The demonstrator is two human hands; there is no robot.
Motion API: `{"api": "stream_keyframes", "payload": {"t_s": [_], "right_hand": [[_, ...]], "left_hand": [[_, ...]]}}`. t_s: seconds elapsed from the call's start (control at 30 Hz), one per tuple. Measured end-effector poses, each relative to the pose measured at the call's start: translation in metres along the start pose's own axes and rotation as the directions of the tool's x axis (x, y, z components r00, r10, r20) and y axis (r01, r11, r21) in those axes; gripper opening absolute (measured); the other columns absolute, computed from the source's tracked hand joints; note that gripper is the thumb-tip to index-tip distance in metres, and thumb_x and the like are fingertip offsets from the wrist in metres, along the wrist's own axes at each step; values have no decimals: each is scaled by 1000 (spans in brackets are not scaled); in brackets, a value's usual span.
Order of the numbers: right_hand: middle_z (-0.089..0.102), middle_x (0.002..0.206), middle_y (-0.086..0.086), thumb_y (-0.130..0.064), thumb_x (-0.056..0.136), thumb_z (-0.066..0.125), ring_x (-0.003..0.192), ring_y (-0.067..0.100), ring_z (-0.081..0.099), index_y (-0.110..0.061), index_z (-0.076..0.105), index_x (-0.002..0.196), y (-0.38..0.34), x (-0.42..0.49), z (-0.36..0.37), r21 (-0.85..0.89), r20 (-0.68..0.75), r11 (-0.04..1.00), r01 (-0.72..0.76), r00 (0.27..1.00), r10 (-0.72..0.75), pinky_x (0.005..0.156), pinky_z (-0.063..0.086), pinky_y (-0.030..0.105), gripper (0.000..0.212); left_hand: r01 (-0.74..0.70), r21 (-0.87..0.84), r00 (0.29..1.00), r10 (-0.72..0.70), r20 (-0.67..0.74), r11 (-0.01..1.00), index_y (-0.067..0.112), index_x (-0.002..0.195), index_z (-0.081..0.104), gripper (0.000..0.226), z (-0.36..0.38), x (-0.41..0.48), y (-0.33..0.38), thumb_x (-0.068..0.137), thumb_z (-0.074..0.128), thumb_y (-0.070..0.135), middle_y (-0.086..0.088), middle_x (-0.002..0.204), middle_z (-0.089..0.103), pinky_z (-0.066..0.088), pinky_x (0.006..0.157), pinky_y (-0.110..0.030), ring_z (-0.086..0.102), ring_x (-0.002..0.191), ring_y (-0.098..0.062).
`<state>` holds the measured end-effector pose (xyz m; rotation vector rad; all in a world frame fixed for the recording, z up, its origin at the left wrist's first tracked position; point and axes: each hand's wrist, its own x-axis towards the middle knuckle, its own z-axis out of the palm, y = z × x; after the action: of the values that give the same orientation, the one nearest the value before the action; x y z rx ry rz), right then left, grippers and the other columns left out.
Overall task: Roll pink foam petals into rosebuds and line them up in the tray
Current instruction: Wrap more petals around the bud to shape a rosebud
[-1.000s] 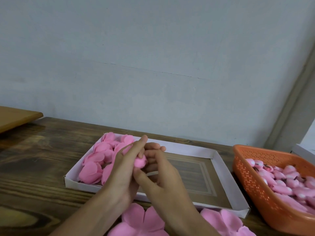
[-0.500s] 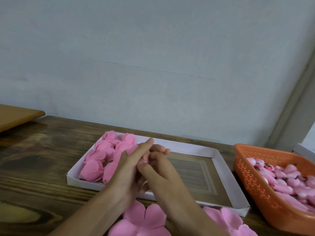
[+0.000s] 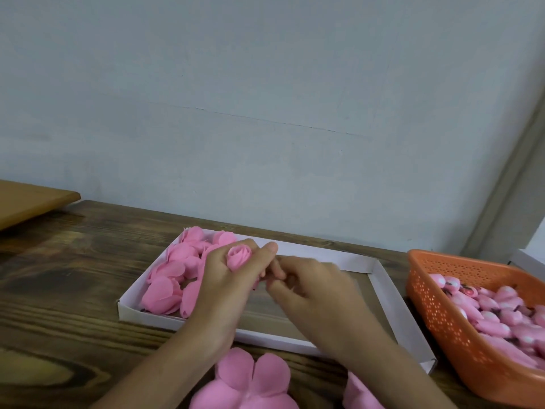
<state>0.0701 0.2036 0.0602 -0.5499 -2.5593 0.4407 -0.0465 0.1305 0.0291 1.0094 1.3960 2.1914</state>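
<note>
Rosebuds (image 3: 174, 278) sit clustered in the left end of the white cardboard tray (image 3: 392, 293). Just above them the left hand (image 3: 224, 290) holds a freshly rolled bud (image 3: 239, 255), thumb and fingers curled round it. The right hand (image 3: 312, 287) is blurred at the bud's base, so I cannot tell its grip. With the tray's right part showing brown floor and flat foam petals (image 3: 250, 382) waiting on the table's near edge, I'd call the job early, with most of the row left to do.

Rosebuds (image 3: 174, 278) are filling the tray's (image 3: 392, 308) left end. The left hand (image 3: 224, 278) and right hand (image 3: 315, 287) are meeting over its middle, and its right part is lying bare. A basket (image 3: 436, 308) is crowding the right wall and flat petals (image 3: 253, 379) the near wall. The tabletop (image 3: 73, 276) leftward is lying open.
</note>
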Motion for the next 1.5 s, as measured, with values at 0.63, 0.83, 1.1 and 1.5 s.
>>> {"api": "stream_keyframes", "payload": {"t_s": [0.63, 0.83, 1.1, 1.5], "right_hand": [[72, 114, -15, -10, 86, 58, 94, 16, 68, -32, 75, 114, -4, -1, 1, -164, -110, 931, 325, 932, -345, 76, 56, 37, 40], [70, 107, -22, -29, 93, 69, 101, 5, 65, -43, 72, 105, 5, 3, 11, 306, -118, 945, 119, 989, -86, 75, 56, 23, 18], [73, 98, -25, -46, 77, 84, 70, 2, 69, -42, 74, 98, 22, 14, 12, 372, 14, 922, -106, 994, 109, 65, 48, 13, 23], [76, 90, 16, -13, 85, 80, 78, 14, 62, -12, 77, 92, 21, 55, -3, 488, 336, 864, -121, 940, -58, 74, 48, 30, 8]], "left_hand": [[19, 639, 994, -82, 69, 769, 36, 92, 73, 40, -8, 5, -42, 85, 68, -3, 5, 78, 74, 60, 69, -27, 69, 72, -15], [112, 520, 994, -103, -47, 847, 31, 66, 72, 28, -15, 9, -40, 83, 64, 11, 1, 65, 66, 55, 73, -59, 63, 70, -35], [-93, 637, 996, 66, 66, 765, 40, 114, 41, 48, -11, 4, -29, 84, 67, 15, 9, 71, 67, 53, 55, -25, 64, 65, -5], [23, 519, 996, -67, 65, 854, 68, 112, 30, 80, -15, 11, -23, 49, 77, 53, 17, 95, 66, 56, 73, -22, 65, 87, 9]]}}
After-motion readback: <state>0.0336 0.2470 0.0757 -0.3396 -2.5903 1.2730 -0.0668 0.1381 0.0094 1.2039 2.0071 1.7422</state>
